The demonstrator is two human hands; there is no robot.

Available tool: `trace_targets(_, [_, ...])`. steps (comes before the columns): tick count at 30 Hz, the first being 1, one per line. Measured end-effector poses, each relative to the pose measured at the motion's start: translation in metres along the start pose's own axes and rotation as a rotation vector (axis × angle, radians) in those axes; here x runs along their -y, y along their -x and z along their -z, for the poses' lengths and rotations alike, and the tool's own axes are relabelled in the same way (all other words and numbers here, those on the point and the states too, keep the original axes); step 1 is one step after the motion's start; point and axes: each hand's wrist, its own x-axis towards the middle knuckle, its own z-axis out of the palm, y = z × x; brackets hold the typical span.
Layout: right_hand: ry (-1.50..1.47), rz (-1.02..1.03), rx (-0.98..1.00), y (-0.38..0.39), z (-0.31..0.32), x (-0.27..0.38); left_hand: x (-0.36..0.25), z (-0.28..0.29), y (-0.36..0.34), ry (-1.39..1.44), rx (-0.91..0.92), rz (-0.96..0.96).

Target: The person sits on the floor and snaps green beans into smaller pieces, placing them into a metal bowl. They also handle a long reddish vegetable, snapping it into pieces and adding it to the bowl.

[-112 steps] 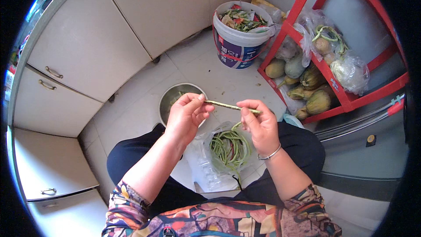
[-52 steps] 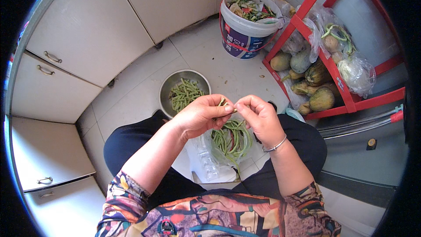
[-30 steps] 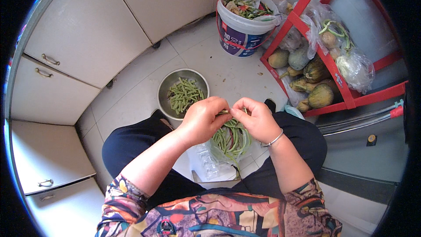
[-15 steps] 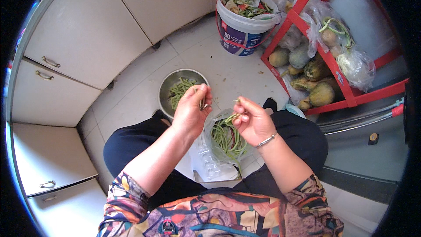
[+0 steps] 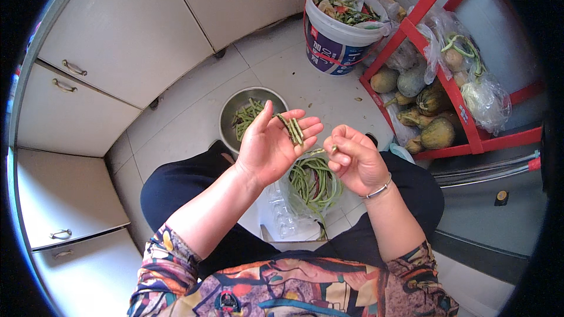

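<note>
My left hand point(image 5: 264, 147) is turned palm up with its fingers spread, holding several short green bean pieces point(image 5: 295, 131) across the fingers. Close to its right, my right hand point(image 5: 359, 164) is closed, thumb against fingers, on a green bean point(image 5: 318, 152) whose end points toward the left hand. A steel bowl point(image 5: 225, 118) with cut bean pieces stands on the floor just beyond my left hand, which covers part of it. Below the hands, a clear plastic bag point(image 5: 284, 199) holds long whole beans point(image 5: 310, 183), with a dark reddish one among them.
Farther off stands a white and blue bucket point(image 5: 348, 37) full of vegetable scraps. At the right, a red-framed rack point(image 5: 449, 87) holds squashes point(image 5: 437, 133) and bagged vegetables. Pale cabinets point(image 5: 120, 41) line the left side. My bent knees flank the bag.
My left hand has opened from a closed grip and turned palm up, showing the bean pieces. The right hand has shifted slightly right and still pinches a bean. The whole view has shifted a little.
</note>
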Motion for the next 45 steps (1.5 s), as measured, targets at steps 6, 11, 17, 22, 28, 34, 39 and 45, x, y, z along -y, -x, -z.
trace_targets(6, [0.831,0.227,-0.234,-0.004,-0.007,-0.013,0.004,-0.002,0.001,-0.016,-0.029,-0.017])
trace_targets(11, [1.003,0.336,-0.274,-0.009,-0.007,-0.036,0.013,0.007,-0.003,-0.043,0.034,-0.033])
trace_targets(17, [0.819,0.266,-0.313,-0.012,-0.004,-0.041,0.019,0.012,-0.003,-0.11,0.027,-0.087])
trace_targets(22, [1.04,0.358,-0.343,-0.01,-0.003,-0.037,0.018,0.003,-0.002,-0.229,-0.054,-0.077])
trace_targets(28, [1.449,0.616,-0.285,-0.006,-0.008,-0.028,0.017,0.004,-0.001,-0.636,-0.247,0.034])
trace_targets(34, [1.556,0.663,-0.172,-0.004,-0.013,-0.025,0.015,0.005,0.002,-0.629,-0.228,0.099])
trace_targets(39, [1.474,0.554,-0.157,-0.002,-0.012,-0.027,0.021,0.002,0.003,-0.843,-0.198,0.021])
trace_targets(45, [1.581,0.661,-0.143,-0.003,-0.01,-0.04,0.022,0.004,0.005,-1.036,-0.233,0.054])
